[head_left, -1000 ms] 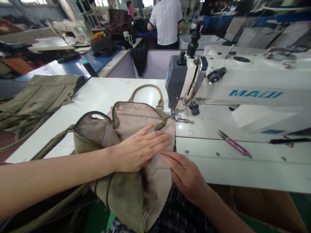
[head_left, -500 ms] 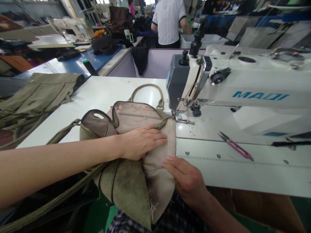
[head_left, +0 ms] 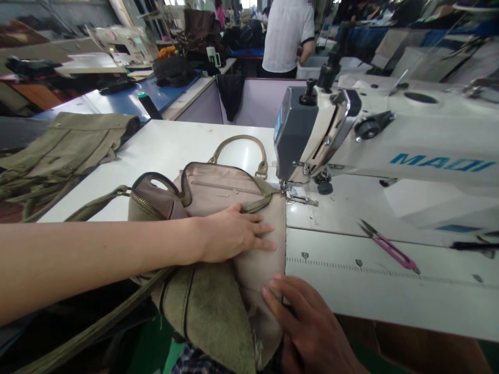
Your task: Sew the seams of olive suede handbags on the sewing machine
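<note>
An olive-green handbag (head_left: 210, 301) lies partly over the table edge with its pinkish-beige lining (head_left: 268, 262) turned up. The lining's right edge runs to the presser foot of the white sewing machine (head_left: 421, 130). Spread flat on the lining is my left hand (head_left: 230, 234), its fingers pointing right. My right hand (head_left: 307, 317) is at the lining's lower right edge, fingertips on top and the fabric edge gripped, with the thumb hidden. A loop handle (head_left: 239, 139) stands up behind the bag, and a zipped end section (head_left: 150, 197) folds out to the left.
Pink-handled thread snips (head_left: 390, 249) lie on the table (head_left: 351, 291) to the right, above a printed ruler scale. Another olive bag (head_left: 74, 135) rests at the left. A dark thread cone (head_left: 149, 106) stands behind. Further back is a person in a white shirt (head_left: 288, 36).
My right hand has slid down along the lining edge, towards me. My left hand's fingers have spread a little wider. The view has shifted slightly, and the person behind has turned.
</note>
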`<action>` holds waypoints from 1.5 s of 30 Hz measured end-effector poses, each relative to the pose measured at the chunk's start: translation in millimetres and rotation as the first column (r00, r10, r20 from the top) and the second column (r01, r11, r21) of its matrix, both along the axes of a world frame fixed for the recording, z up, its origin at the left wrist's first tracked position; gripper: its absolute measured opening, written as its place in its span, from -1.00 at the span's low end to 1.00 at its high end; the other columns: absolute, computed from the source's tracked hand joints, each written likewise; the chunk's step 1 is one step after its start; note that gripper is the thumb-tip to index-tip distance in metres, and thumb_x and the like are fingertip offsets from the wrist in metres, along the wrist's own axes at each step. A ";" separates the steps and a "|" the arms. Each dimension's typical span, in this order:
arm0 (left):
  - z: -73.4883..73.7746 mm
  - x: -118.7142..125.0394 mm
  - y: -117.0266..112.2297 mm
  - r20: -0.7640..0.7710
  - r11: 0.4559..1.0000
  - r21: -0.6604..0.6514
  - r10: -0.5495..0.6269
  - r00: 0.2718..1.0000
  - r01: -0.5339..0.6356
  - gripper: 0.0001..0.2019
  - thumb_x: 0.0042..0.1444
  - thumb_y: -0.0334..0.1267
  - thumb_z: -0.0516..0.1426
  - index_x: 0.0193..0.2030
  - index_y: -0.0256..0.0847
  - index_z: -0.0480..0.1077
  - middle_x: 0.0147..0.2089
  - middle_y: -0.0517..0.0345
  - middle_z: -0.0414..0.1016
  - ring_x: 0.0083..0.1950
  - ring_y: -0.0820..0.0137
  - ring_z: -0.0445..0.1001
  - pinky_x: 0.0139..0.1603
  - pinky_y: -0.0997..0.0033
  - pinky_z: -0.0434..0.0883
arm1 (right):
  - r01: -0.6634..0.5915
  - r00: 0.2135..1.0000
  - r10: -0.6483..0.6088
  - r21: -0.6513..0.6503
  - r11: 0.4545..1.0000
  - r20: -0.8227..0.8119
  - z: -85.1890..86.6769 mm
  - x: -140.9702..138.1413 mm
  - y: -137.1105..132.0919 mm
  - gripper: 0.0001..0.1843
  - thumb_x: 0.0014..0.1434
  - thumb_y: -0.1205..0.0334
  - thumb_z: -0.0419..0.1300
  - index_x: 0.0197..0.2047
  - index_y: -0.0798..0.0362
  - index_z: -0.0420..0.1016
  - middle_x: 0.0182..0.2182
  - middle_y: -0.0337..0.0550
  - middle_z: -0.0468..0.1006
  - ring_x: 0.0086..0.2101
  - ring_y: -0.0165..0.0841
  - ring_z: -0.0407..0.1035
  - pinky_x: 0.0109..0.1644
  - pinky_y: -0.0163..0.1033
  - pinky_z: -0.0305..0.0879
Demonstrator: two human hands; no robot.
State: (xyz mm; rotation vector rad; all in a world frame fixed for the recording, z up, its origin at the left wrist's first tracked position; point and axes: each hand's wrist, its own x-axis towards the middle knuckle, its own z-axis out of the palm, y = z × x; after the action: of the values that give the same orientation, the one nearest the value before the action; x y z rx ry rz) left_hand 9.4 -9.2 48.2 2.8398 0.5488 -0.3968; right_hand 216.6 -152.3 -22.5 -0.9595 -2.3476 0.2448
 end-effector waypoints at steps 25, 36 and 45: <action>25.0 19.8 40.0 -0.118 0.948 -0.307 0.047 0.992 -0.082 -0.71 0.32 -0.06 0.04 0.12 0.13 0.43 0.31 0.15 0.23 0.35 0.06 0.18 0.35 -0.34 -0.36 | -0.033 0.991 0.010 0.167 0.985 0.137 2.8 18.1 61.6 -0.58 0.37 0.45 -0.14 0.05 0.15 0.50 -0.03 -0.08 0.55 -0.01 -0.28 0.41 0.05 -0.18 0.44; 26.7 30.8 80.2 -0.169 0.946 -0.297 0.084 0.982 -0.132 -0.69 0.29 -0.10 0.04 0.13 0.22 0.40 0.29 0.24 0.29 0.35 0.13 0.18 0.36 -0.26 -0.31 | -0.089 0.987 0.063 0.179 0.980 0.148 -4.9 21.1 88.7 -0.62 0.39 0.48 -0.13 0.01 0.26 0.49 0.02 0.03 0.51 0.05 -0.20 0.38 0.12 -0.06 0.43; 28.2 12.5 71.5 0.038 0.958 -0.003 0.287 0.957 -0.287 -0.67 0.25 -0.12 0.04 0.12 -0.01 0.41 0.13 0.11 0.44 0.33 0.12 0.17 0.31 -0.01 0.06 | -0.098 0.976 0.059 0.182 0.978 0.208 -11.0 23.2 122.0 -0.58 0.31 0.51 -0.13 0.12 0.29 0.40 0.07 0.08 0.47 0.09 -0.13 0.35 0.12 0.08 0.40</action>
State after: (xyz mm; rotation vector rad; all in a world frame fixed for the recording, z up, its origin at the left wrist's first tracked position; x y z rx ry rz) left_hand 21.9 62.3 76.3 2.7055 0.9375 -0.2873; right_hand 239.9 -30.3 -33.5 -0.8321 -2.5416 -0.0506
